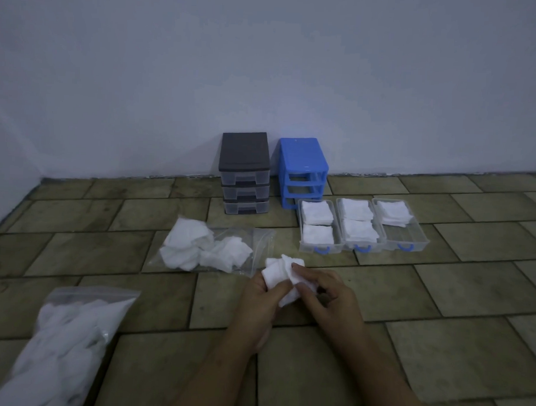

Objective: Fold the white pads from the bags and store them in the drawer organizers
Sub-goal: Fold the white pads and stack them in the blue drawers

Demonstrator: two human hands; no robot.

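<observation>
**Both hands working a white pad above the tiled floor**

At lower centre of the frame, the left hand (258, 297) and the right hand (327, 294) are meeting over the tiled floor (438, 348), and both are holding one crumpled white pad (280, 275) between them. The grip of the left hand is clamping the pad's left and lower side, thumb lying across it; the grip of the right hand is pinching the pad's right edge, fingers curled.

Just left of the pad, at mid-frame, an open clear bag (259, 242) is lying flat on the floor, with loose unfolded pads (197, 249) sitting in and spilling from it. At lower left, a second clear bag (61, 344), its zip edge turned toward the top of the frame, is lying stuffed with more white pads.

Right of centre, three clear drawers with blue handles are sitting side by side on the floor. The left drawer (318, 249) is holding two stacks of folded pads, one behind the other. The middle drawer (361, 246) is likewise holding two stacks. The right drawer (412, 240) is holding one stack at its far end.

Behind them, against the wall (266, 64), a blue organizer frame (302, 170) is standing with its three slots showing open. Just to its left, a dark-topped organizer (245, 171) is standing with three clear drawers pushed in.
</observation>
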